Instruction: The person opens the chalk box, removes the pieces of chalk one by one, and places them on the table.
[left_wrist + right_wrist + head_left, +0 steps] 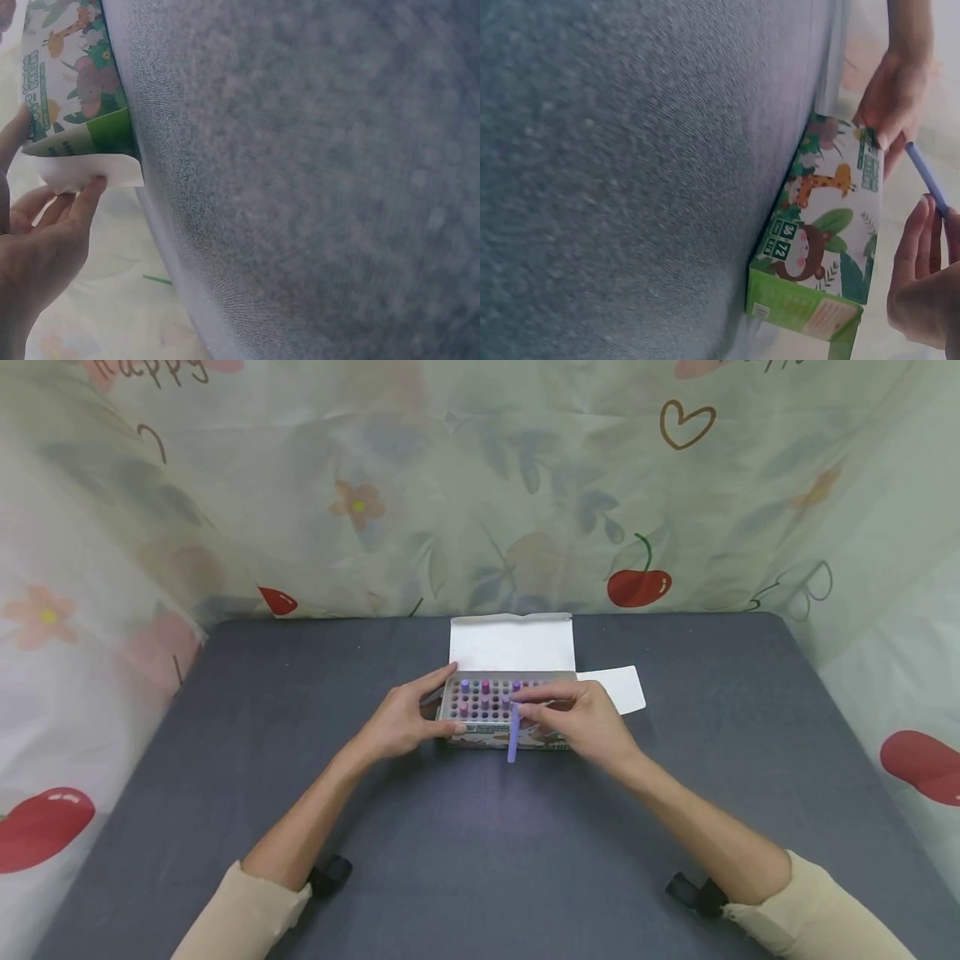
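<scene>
A slim purple crayon-like stick [513,743] is pinched between the thumb and fingers of my right hand [588,720]. It hangs upright just in front of an open box [480,737] printed with cartoon animals. My left hand [400,720] grips the left end of that box, thumb on the front and fingers round the side. Inside the box, a grey tray of holes [475,717] holds several purple and pink sticks. In the left wrist view, the fingertips touch a white side flap [94,166]. My right hand hides part of the tray's right side.
The lid [512,643] stands folded back behind the box, white side showing. Another white flap [615,687] sticks out on the right. Dark grey cloth covers the table [480,860]. A patterned curtain [465,518] hangs along the back and sides.
</scene>
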`<state>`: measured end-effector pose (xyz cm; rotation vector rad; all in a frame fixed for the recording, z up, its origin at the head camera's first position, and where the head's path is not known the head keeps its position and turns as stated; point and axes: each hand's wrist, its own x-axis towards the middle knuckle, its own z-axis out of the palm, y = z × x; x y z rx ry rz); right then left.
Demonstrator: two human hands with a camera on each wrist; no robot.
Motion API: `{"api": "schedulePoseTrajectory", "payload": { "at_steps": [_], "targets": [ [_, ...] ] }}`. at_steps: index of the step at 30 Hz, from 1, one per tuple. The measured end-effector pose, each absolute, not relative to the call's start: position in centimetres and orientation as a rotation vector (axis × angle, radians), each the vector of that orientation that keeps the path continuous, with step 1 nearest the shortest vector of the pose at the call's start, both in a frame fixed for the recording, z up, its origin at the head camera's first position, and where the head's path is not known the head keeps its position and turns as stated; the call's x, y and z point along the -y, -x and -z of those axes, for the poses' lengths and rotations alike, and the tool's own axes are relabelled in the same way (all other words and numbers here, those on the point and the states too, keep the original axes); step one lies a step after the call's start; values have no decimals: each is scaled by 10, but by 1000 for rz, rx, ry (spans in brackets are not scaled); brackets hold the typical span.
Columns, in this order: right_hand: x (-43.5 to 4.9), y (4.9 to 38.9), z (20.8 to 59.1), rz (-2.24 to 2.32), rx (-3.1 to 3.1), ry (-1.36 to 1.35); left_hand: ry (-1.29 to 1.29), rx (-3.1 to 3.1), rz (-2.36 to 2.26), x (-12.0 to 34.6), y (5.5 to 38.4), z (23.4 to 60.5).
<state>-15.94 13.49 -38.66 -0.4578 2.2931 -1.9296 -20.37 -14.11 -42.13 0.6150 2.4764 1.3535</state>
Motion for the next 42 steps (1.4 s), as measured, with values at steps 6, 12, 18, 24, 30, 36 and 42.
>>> {"api": "schedulePoseTrajectory", "payload": {
  "at_steps": [6,12,18,24,30,36,42],
  "targets": [
    [-131,157,392,1912,-2240,415,-621,-2470,-1372,141,204,420],
    [-123,152,398,1938,-2147,372,-627,-2475,-1381,141,205,418],
    [-115,146,407,1892,-2128,371,-644,-2476,-1385,140,207,419],
    [-111,141,418,1845,-2122,333,-628,-2493,-1358,139,205,420],
    [-107,139,430,1788,-2097,266,-629,-2524,-1324,139,202,421],
    [-104,138,440,1737,-2093,236,-637,-2531,-1315,140,201,423],
    [-102,138,447,1740,-2073,235,-644,-2545,-1307,140,202,422]
  ]
}}
